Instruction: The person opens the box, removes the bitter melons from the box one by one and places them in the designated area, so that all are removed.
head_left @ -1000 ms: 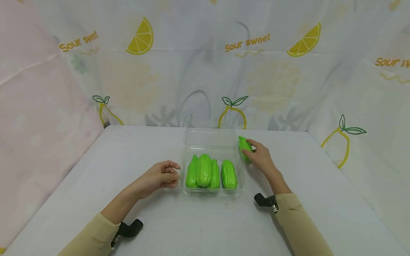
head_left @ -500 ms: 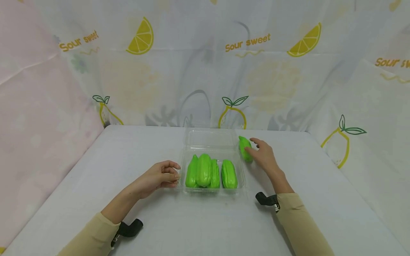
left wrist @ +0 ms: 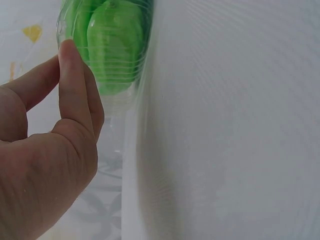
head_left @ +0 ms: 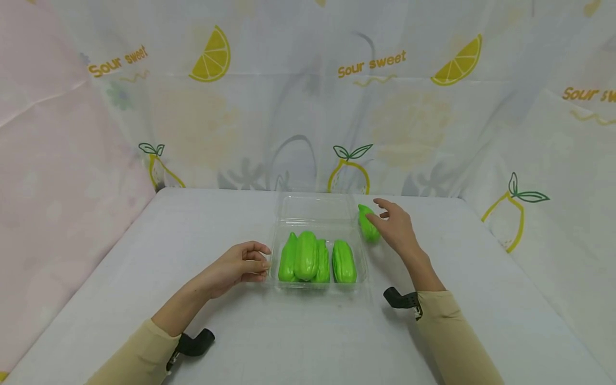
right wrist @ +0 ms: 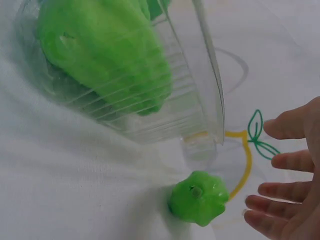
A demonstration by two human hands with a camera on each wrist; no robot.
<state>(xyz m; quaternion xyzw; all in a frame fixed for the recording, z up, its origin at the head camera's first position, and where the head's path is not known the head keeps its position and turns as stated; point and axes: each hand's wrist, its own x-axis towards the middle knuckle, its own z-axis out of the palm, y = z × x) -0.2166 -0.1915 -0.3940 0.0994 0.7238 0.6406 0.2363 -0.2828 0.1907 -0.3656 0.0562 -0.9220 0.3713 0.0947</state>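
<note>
A clear plastic clamshell box (head_left: 363,275) stands on the table with its lid (head_left: 317,207) folded back. Inside lie several bright green, ribbed, gourd-like vegetables (head_left: 306,255), one apart from the rest at the right. My left hand (head_left: 243,269) pinches the box's left rim between thumb and finger, as the left wrist view (left wrist: 60,110) also shows. Another green ribbed vegetable (head_left: 370,230) lies on the table just outside the box's right side. Over it, my right hand (head_left: 395,227) hovers with fingers spread, holding nothing; the right wrist view shows a gap between fingers and vegetable (right wrist: 198,198).
A white cloth covers the table (head_left: 298,342). Behind it hangs a printed curtain (head_left: 308,107) with lemon drawings, close to the table's back edge. Black wrist cameras (head_left: 400,299) sit on both forearms, low over the cloth.
My right hand has let go of the green vegetable outside the box, spread its fingers and drawn slightly away to the right and up. The left hand and box have stayed put.
</note>
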